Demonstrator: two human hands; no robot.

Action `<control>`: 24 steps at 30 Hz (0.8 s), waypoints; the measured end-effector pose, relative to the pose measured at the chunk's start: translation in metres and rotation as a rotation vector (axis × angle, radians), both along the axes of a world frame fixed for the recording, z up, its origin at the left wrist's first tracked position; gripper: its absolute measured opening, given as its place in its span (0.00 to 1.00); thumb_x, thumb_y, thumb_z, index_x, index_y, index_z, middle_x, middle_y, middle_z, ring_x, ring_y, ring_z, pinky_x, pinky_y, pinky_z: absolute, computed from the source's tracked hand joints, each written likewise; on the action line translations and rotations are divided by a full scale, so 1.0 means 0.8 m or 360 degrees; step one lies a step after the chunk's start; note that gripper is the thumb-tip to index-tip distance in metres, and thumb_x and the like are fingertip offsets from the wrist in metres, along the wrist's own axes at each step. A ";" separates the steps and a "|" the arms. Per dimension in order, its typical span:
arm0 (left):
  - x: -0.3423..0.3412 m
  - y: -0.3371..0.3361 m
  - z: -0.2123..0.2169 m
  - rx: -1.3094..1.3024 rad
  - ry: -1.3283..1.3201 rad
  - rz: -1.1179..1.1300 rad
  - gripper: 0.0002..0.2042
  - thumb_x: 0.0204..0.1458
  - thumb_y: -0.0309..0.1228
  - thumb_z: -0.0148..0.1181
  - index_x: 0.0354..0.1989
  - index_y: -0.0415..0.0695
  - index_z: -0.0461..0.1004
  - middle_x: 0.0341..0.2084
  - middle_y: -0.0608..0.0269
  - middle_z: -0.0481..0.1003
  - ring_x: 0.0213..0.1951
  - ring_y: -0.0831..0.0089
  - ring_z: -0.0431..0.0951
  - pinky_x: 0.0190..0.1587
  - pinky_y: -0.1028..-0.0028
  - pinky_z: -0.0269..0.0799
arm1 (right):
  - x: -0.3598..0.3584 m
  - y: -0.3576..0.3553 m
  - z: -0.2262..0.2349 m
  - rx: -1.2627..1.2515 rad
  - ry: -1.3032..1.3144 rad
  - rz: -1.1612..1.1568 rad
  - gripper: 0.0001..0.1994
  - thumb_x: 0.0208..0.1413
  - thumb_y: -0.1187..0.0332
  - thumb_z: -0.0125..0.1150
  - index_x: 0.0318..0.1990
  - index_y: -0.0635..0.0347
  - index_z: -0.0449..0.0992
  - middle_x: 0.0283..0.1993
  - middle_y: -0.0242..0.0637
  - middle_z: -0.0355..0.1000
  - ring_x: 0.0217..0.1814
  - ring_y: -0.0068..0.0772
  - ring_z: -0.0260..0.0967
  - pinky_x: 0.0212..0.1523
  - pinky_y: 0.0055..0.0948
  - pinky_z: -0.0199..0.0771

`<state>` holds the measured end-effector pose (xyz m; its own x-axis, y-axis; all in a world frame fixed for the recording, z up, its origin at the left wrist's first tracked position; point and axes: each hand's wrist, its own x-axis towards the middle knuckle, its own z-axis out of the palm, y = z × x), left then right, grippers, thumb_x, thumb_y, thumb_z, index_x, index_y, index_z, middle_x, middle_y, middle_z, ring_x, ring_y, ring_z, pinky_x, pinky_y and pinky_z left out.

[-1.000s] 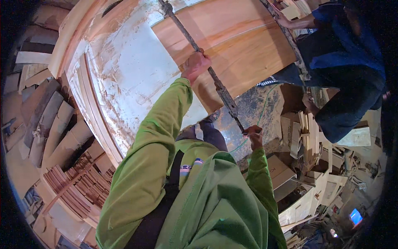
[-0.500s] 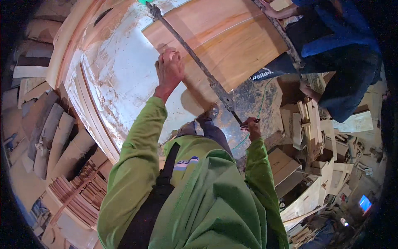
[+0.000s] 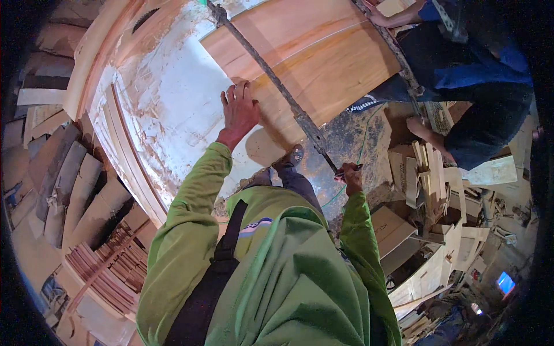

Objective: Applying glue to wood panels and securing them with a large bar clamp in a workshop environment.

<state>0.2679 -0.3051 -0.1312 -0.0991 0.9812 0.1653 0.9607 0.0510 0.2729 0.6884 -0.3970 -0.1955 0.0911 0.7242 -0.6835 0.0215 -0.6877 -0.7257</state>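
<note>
A long bar clamp (image 3: 277, 86) lies across a flat wooden panel (image 3: 337, 72), which is made of boards joined edge to edge. My right hand (image 3: 350, 177) is closed around the handle at the clamp's near end. Beside the panel's left corner, my left hand (image 3: 239, 112) has its fingers stretched out, the tips at the panel's edge. I cannot tell whether they press on it. A second bar clamp (image 3: 398, 55) crosses the panel's right end. Another person's hands (image 3: 424, 130) are on that clamp, one at each end.
Under the panel is a white, dusty worktop (image 3: 173, 104) with a saw blade (image 3: 144, 21) at its far left. Stacked wood strips (image 3: 107, 268) and rough slabs (image 3: 72, 190) stand on the left. A cardboard box (image 3: 389, 228) and offcuts (image 3: 430, 173) crowd the right.
My left hand has drawn back slightly toward me along the panel's edge. My right hand stays on the clamp handle. The other person's arm and body have shifted at the second clamp.
</note>
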 end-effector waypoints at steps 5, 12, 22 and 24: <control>-0.021 0.009 0.006 0.0093 -0.0103 0.0038 0.28 0.45 0.32 0.61 0.57 0.41 0.65 0.56 0.52 0.60 0.56 0.49 0.59 0.58 0.51 0.57 | -0.003 -0.013 0.010 0.0183 0.0181 -0.0130 0.13 0.51 0.59 0.66 0.35 0.57 0.72 0.31 0.35 0.73 0.29 0.31 0.74 0.30 0.34 0.78; -0.022 -0.005 0.006 -0.0056 0.0020 -0.0156 0.25 0.47 0.30 0.60 0.56 0.41 0.67 0.56 0.50 0.60 0.59 0.49 0.58 0.60 0.53 0.56 | -0.009 -0.028 0.021 0.0298 0.0243 -0.0128 0.12 0.55 0.61 0.63 0.40 0.58 0.74 0.36 0.33 0.74 0.36 0.29 0.73 0.36 0.34 0.77; -0.029 -0.009 -0.002 0.0041 -0.0056 -0.0293 0.25 0.47 0.31 0.61 0.56 0.43 0.68 0.57 0.52 0.59 0.55 0.49 0.61 0.56 0.52 0.59 | -0.024 -0.042 0.056 0.0401 0.0076 -0.0050 0.19 0.58 0.56 0.59 0.47 0.63 0.72 0.43 0.37 0.73 0.45 0.33 0.73 0.44 0.35 0.73; -0.032 -0.002 0.002 0.0031 -0.0176 -0.0535 0.20 0.47 0.31 0.60 0.51 0.40 0.70 0.52 0.51 0.65 0.54 0.51 0.63 0.56 0.55 0.59 | -0.032 -0.043 0.063 0.0354 0.0081 -0.0157 0.19 0.59 0.54 0.57 0.47 0.63 0.72 0.43 0.37 0.73 0.46 0.33 0.72 0.45 0.35 0.73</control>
<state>0.2420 -0.3070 -0.1299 0.2103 0.9589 0.1904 0.8875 -0.2690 0.3742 0.6626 -0.4316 -0.1447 0.1382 0.8468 -0.5137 -0.0784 -0.5076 -0.8580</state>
